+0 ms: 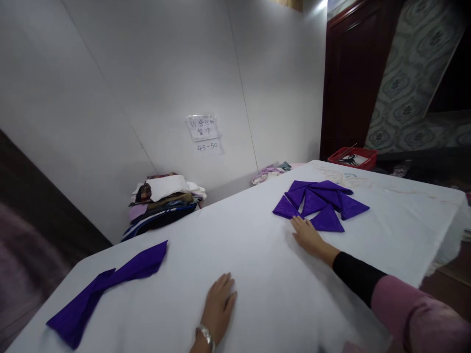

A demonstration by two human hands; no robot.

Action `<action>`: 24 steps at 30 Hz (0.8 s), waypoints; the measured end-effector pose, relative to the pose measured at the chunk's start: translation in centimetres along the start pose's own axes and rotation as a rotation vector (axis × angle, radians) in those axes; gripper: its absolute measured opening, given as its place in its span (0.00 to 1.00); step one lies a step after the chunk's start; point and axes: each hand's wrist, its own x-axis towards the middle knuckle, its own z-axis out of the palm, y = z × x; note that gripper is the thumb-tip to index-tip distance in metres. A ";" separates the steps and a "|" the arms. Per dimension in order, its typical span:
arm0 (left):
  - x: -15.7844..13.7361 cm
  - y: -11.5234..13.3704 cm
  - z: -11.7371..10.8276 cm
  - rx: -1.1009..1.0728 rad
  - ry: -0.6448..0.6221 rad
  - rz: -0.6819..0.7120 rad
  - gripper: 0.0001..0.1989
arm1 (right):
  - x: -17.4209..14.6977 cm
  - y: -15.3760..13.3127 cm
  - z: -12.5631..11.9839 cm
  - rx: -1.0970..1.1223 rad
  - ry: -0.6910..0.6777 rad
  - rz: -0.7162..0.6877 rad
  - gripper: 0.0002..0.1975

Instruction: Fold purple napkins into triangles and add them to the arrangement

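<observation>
Several purple cloth napkins (328,220), folded into triangles, lie in an overlapping cluster on the right half of the white-covered table (257,235). At the near left edge of that cluster, the outstretched fingers of my right hand (308,236) reach the closest triangle, and I cannot tell whether they press on it. My left hand (218,306), with a silver watch or bracelet at the wrist, rests flat on the cloth near the front and holds nothing. Off to its left lies another purple napkin (106,287), loosely stretched and twisted in the middle.
Behind the table's far edge is a pile of folded clothes (165,196), with a smaller heap of fabric (270,172) farther right. A red basket (353,158) stands beyond the far right corner. A handwritten paper sign (204,133) hangs on the pale wall.
</observation>
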 end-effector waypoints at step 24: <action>-3.2 -1.0 -1.2 0.043 0.079 -0.092 0.17 | 0.0 4.4 -0.4 0.128 -0.120 0.162 0.19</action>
